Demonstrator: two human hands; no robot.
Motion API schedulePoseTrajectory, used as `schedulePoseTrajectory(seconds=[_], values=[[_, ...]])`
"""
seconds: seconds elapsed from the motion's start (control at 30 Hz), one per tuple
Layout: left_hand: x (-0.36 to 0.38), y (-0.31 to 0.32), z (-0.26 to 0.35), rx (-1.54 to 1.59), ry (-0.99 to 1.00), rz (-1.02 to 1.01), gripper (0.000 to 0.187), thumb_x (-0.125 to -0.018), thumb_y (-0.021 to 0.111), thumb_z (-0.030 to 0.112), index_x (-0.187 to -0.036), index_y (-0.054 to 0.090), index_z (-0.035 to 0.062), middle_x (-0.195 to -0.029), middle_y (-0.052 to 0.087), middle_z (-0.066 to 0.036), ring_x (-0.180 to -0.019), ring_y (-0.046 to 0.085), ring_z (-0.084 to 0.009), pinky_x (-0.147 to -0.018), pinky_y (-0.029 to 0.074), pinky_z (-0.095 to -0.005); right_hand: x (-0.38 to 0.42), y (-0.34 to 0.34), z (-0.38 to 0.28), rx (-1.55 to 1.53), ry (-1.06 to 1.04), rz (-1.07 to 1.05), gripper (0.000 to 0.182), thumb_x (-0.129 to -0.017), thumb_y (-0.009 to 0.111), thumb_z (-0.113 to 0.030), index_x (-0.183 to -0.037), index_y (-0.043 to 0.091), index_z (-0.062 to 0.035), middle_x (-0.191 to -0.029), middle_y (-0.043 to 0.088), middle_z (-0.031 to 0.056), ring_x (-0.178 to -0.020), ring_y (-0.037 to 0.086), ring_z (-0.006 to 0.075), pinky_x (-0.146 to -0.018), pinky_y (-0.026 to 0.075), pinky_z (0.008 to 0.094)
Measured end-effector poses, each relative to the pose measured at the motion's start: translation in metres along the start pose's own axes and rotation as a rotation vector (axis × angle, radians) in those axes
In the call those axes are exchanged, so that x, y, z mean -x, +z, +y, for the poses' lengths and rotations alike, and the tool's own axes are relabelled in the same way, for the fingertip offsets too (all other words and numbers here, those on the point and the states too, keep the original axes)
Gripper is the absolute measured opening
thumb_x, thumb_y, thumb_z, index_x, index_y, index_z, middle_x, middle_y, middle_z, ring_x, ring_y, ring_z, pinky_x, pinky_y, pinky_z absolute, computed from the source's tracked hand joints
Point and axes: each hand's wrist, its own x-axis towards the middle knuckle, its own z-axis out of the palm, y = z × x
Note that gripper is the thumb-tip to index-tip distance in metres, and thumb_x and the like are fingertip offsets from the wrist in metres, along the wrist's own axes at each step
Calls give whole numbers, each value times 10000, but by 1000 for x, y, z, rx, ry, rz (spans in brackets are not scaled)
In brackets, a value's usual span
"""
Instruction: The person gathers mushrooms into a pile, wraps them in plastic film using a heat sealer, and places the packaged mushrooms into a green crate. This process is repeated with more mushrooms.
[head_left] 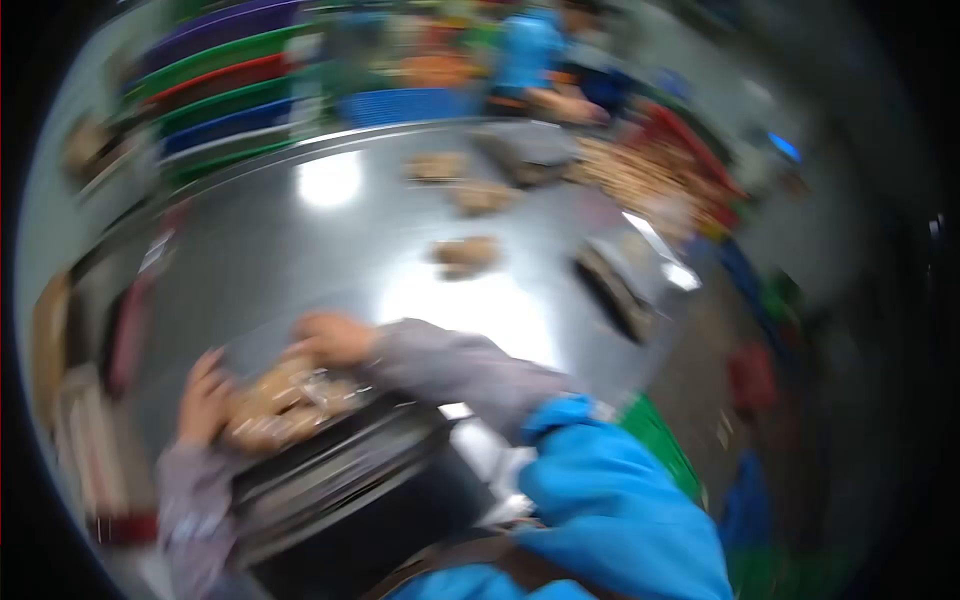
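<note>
A clear plastic bag [285, 405] with brownish, rounded pieces inside lies at the near left of the metal table [250, 260]. My left hand [205, 397] is at the bag's left side, its fingers bent against the edge. On the bag's far edge, the fingers of my right hand [333, 338] are curled over the plastic. Directly in front of my body, a black box-like thing [360, 490] with a ridged top stands close against the bag. Motion blur hides the finer detail of the fingers and of the bag's contents.
Small brown bundles [467, 255] lie farther across the table. Beyond them are a grey slab-like object [530, 150] and a heap of light brown sticks [640, 178] beside a red crate [690, 140]. Stacked coloured crates [225, 85] stand behind. A person in blue [528, 50] is at the back.
</note>
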Motion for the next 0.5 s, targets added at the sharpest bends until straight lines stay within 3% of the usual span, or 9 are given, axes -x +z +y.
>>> schedulePoseTrajectory(seconds=[0.03,0.07,0.1,0.13,0.17,0.23,0.33,0.43,0.5], values=[[2,-3,-3,294,-118,16,248,-853,514,102,-1066,594,3,-1295,478,-122,-1225,424,-239,-1028,326,-334,-8,-13,-19,-194,366,-129,421,-863,550,-408,-984,619,-10,-998,607,216,-920,579,319,-808,456,428],[5,-8,-47,556,-248,-85,274,-886,510,151,-1103,570,-6,-1253,493,-124,-1185,448,-196,-1003,350,-312,-12,11,4,-283,239,96,466,-851,550,-448,-925,616,7,-912,624,225,-869,600,314,-783,463,425],[-1,-29,-53,467,-279,-310,280,-911,514,198,-1108,549,1,-1159,546,-106,-1102,491,-158,-956,383,-297,-14,-4,-6,-487,346,-128,518,-882,512,-476,-889,604,34,-906,629,192,-863,592,280,-752,459,386],[20,5,-82,722,-379,255,356,-940,461,338,-1103,524,28,-963,609,-93,-802,599,-162,-676,503,-274,-20,8,9,-507,316,-79,526,-890,498,-482,-934,609,30,-910,631,174,-857,594,264,-738,467,378],[13,-5,-61,726,-373,233,356,-940,461,338,-1103,524,28,-963,609,-93,-802,599,-162,-676,503,-274,-29,22,18,-531,262,-48,536,-897,483,-488,-978,615,26,-915,634,156,-851,596,247,-725,475,370],[21,-47,7,1155,-840,-469,504,-946,357,480,-1127,502,32,-806,626,-103,-490,552,-169,-340,392,-239,-23,18,11,-550,406,-132,538,-903,467,-495,-1014,617,10,-908,635,137,-828,599,234,-707,489,369],[20,-42,-2,1138,-1044,-389,639,-926,282,568,-1181,483,18,-748,630,-117,-351,487,-185,-204,223,-229,-14,-6,-15,-688,574,-319,543,-907,443,-514,-1049,623,-22,-907,637,110,-790,600,214,-670,512,369],[44,-51,53,1233,-963,-715,738,-888,263,647,-1216,468,19,-763,639,-116,-422,540,-173,-244,282,-199,12,-12,-39,-775,651,-467,532,-896,441,-540,-1006,632,-56,-889,631,96,-717,589,195,-585,513,344],[68,-41,41,1293,-1024,-526,666,-912,295,593,-1143,530,14,-670,630,-105,-461,572,-189,-288,365,-259,42,-14,-64,-830,703,-458,502,-896,455,-534,-949,635,-69,-795,617,70,-651,563,162,-502,460,292]])
